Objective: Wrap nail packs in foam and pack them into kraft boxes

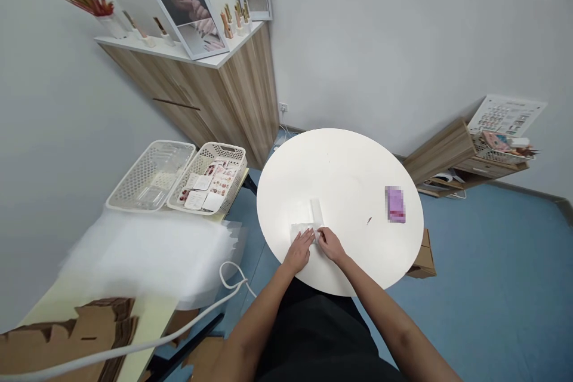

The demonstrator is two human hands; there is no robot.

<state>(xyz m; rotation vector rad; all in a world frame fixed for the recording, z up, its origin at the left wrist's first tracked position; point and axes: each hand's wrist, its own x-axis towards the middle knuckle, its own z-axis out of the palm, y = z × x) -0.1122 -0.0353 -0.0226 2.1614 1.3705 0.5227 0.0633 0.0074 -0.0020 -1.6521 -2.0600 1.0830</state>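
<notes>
On the round white table point(295, 161), near its front edge, lies a thin, whitish, partly see-through sheet point(301, 228). One narrow strip of it points away from me; the other part reaches left. Resting flat on its near part is my left hand point(299, 252), fingers stretched out. Close beside it, my right hand point(330, 243) is closed, thumb and fingers pinching the sheet where the strip meets the left part. Whether anything lies inside the sheet cannot be made out. A blurred purple item point(396, 204) sits at the table's right side.
Left stands a side table with a stack of white sheets point(143, 250), two white baskets point(117, 198) point(244, 161) and flat brown cardboard point(98, 334). A white cable point(188, 327) crosses there. Behind are a wooden cabinet point(242, 89) and, right, a low shelf point(441, 155).
</notes>
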